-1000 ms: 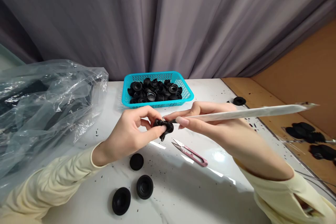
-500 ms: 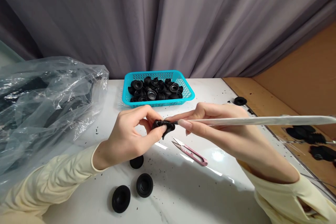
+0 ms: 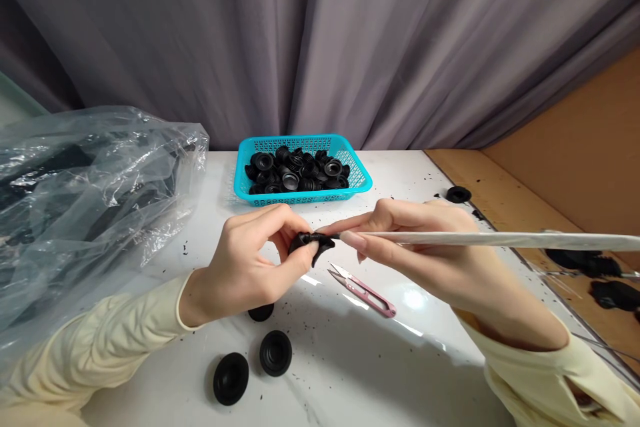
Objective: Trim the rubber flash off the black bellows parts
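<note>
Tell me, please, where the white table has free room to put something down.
Free: the table in front of the pink snips, and the strip between plastic bag and blue basket. Crowded: around both hands and the three black caps below the left hand.

turquoise basket [image 3: 363,181] of black rubber parts, clear plastic bag [image 3: 90,200] at left, pink snips [image 3: 367,291], three loose black caps [image 3: 275,352] on white table [image 3: 350,373]

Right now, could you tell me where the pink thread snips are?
The pink thread snips lie on the white table just below the right hand, right of the left hand.
</note>
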`<state>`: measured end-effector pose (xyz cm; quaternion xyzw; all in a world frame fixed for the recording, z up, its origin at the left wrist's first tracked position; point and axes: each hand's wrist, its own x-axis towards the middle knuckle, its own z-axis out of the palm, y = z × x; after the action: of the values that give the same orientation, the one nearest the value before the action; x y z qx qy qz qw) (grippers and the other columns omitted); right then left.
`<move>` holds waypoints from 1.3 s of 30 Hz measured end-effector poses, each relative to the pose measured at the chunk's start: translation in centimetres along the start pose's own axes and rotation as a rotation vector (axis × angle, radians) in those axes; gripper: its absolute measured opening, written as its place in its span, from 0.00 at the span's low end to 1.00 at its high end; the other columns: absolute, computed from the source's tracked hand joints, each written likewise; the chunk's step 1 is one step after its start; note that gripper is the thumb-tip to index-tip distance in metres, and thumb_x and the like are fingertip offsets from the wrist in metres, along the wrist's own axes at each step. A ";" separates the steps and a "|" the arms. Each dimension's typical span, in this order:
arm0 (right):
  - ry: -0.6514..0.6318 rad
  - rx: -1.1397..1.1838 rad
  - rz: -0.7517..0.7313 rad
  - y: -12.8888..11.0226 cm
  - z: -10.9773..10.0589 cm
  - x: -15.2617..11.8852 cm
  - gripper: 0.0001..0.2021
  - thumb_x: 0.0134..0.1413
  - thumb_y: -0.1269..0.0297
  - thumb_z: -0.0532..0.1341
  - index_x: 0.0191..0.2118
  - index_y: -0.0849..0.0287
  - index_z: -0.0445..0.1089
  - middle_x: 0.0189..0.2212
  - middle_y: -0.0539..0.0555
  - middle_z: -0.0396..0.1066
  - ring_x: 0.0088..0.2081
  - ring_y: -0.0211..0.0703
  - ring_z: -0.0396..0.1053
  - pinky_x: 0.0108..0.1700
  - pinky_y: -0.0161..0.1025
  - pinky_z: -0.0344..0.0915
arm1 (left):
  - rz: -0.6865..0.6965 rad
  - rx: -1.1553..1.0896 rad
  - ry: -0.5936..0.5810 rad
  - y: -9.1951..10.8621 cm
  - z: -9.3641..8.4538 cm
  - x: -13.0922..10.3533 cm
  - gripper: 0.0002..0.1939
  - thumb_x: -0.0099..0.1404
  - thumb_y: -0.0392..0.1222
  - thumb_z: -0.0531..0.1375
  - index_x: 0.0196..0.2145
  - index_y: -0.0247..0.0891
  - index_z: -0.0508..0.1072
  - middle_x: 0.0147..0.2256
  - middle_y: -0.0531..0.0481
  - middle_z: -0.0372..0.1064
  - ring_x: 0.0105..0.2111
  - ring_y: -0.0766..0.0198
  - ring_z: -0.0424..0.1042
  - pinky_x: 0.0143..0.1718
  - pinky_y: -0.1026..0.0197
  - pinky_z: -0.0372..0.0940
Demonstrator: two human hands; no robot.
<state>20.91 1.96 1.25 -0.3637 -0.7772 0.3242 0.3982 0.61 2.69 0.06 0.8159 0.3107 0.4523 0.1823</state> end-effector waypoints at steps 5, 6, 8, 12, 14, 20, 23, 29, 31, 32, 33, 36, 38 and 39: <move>0.007 -0.108 -0.078 -0.1 0.2 -0.3 0.10 0.58 0.71 0.61 0.25 0.57 0.65 0.28 0.49 0.77 0.14 0.29 0.61 0.14 0.30 0.52 | -0.039 -0.007 -0.017 0.1 0.0 -0.1 0.03 0.55 0.27 0.59 0.26 0.31 0.70 0.20 0.53 0.65 0.19 0.72 0.63 0.19 0.70 0.62; 0.016 -0.154 -0.088 -0.2 0.2 -0.5 0.08 0.59 0.71 0.60 0.28 0.57 0.68 0.26 0.47 0.76 0.12 0.28 0.58 0.12 0.30 0.51 | -0.059 -0.016 -0.021 0.1 0.0 -0.1 0.03 0.55 0.28 0.59 0.26 0.31 0.70 0.20 0.53 0.66 0.19 0.72 0.63 0.19 0.70 0.62; 0.035 -0.237 -0.117 -0.4 0.4 -0.8 0.05 0.59 0.71 0.60 0.33 0.56 0.71 0.23 0.46 0.73 0.12 0.29 0.59 0.12 0.30 0.51 | -0.126 -0.052 -0.033 0.2 0.0 0.0 0.03 0.55 0.28 0.60 0.25 0.31 0.70 0.20 0.53 0.66 0.19 0.72 0.64 0.19 0.70 0.62; 0.039 -0.326 -0.211 -0.3 1.2 -1.0 0.08 0.60 0.76 0.57 0.32 0.56 0.68 0.33 0.51 0.76 0.25 0.34 0.71 0.21 0.29 0.63 | -0.375 -0.193 -0.072 0.4 -0.1 0.4 0.03 0.54 0.30 0.60 0.24 0.32 0.69 0.19 0.54 0.66 0.18 0.72 0.64 0.17 0.70 0.62; 0.080 -0.340 -0.317 0.1 1.6 -0.9 0.11 0.60 0.76 0.54 0.28 0.56 0.64 0.36 0.53 0.76 0.25 0.34 0.71 0.24 0.29 0.66 | -0.502 -0.269 -0.091 0.5 -0.1 0.8 0.04 0.53 0.32 0.60 0.23 0.33 0.68 0.18 0.55 0.64 0.16 0.73 0.63 0.14 0.71 0.59; 0.083 -0.326 -0.237 0.3 1.7 -0.6 0.08 0.60 0.75 0.56 0.32 0.56 0.67 0.33 0.51 0.77 0.22 0.33 0.69 0.23 0.30 0.64 | -0.615 -0.350 -0.114 0.6 -0.2 1.0 0.04 0.52 0.34 0.60 0.23 0.33 0.67 0.17 0.56 0.63 0.15 0.74 0.61 0.14 0.72 0.57; 0.117 -0.221 -0.096 0.1 1.4 -0.6 0.09 0.58 0.73 0.60 0.28 0.56 0.67 0.34 0.49 0.77 0.20 0.32 0.68 0.19 0.30 0.62 | -0.601 -0.319 -0.107 0.7 -0.3 1.0 0.04 0.52 0.34 0.60 0.23 0.34 0.68 0.17 0.56 0.64 0.16 0.73 0.62 0.15 0.71 0.59; 0.038 0.015 -0.036 0.4 0.7 -0.2 0.13 0.58 0.70 0.62 0.22 0.57 0.63 0.38 0.51 0.77 0.33 0.41 0.75 0.28 0.33 0.67 | -0.573 -0.281 -0.098 1.0 -0.4 1.0 0.04 0.53 0.34 0.60 0.23 0.34 0.68 0.19 0.55 0.65 0.19 0.71 0.64 0.18 0.70 0.61; 0.023 0.065 -0.029 0.4 0.7 -0.1 0.14 0.58 0.70 0.62 0.22 0.57 0.62 0.39 0.50 0.77 0.33 0.40 0.75 0.29 0.33 0.67 | -0.558 -0.277 -0.099 0.9 -0.4 1.0 0.04 0.53 0.34 0.60 0.23 0.34 0.68 0.20 0.55 0.65 0.20 0.71 0.65 0.18 0.70 0.61; 0.023 0.078 -0.027 0.4 0.7 -0.1 0.14 0.58 0.70 0.62 0.22 0.57 0.62 0.39 0.50 0.77 0.33 0.40 0.75 0.29 0.33 0.67 | -0.544 -0.275 -0.096 0.8 -0.4 1.0 0.04 0.53 0.34 0.60 0.23 0.34 0.67 0.20 0.55 0.65 0.20 0.71 0.65 0.18 0.69 0.61; 0.026 0.089 -0.027 0.4 0.7 -0.1 0.14 0.58 0.70 0.62 0.22 0.57 0.62 0.39 0.50 0.77 0.33 0.41 0.75 0.29 0.33 0.67 | -0.529 -0.273 -0.093 0.8 -0.4 0.9 0.04 0.54 0.34 0.60 0.23 0.34 0.67 0.20 0.55 0.65 0.20 0.71 0.65 0.18 0.69 0.61; 0.030 0.107 -0.024 0.3 0.8 0.0 0.14 0.57 0.70 0.62 0.22 0.57 0.61 0.38 0.51 0.77 0.34 0.42 0.75 0.29 0.34 0.67 | -0.486 -0.277 -0.087 0.7 -0.3 0.8 0.05 0.54 0.33 0.59 0.23 0.35 0.66 0.19 0.56 0.63 0.19 0.72 0.63 0.18 0.69 0.61; 0.031 0.112 -0.015 0.2 0.9 0.0 0.14 0.57 0.70 0.62 0.22 0.57 0.61 0.38 0.52 0.77 0.33 0.42 0.75 0.29 0.34 0.68 | -0.475 -0.285 -0.092 0.7 -0.3 0.7 0.05 0.55 0.32 0.59 0.23 0.35 0.66 0.20 0.57 0.63 0.19 0.72 0.63 0.18 0.69 0.61; 0.031 0.109 -0.013 0.2 0.9 0.0 0.14 0.57 0.70 0.62 0.22 0.57 0.61 0.38 0.52 0.77 0.33 0.42 0.75 0.29 0.34 0.68 | -0.473 -0.289 -0.095 0.7 -0.3 0.6 0.05 0.55 0.32 0.59 0.23 0.35 0.66 0.20 0.57 0.63 0.19 0.72 0.63 0.18 0.69 0.61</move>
<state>20.23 1.88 0.68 -0.3416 -0.7544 0.3578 0.4315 0.84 2.60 1.03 0.7066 0.4158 0.3979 0.4117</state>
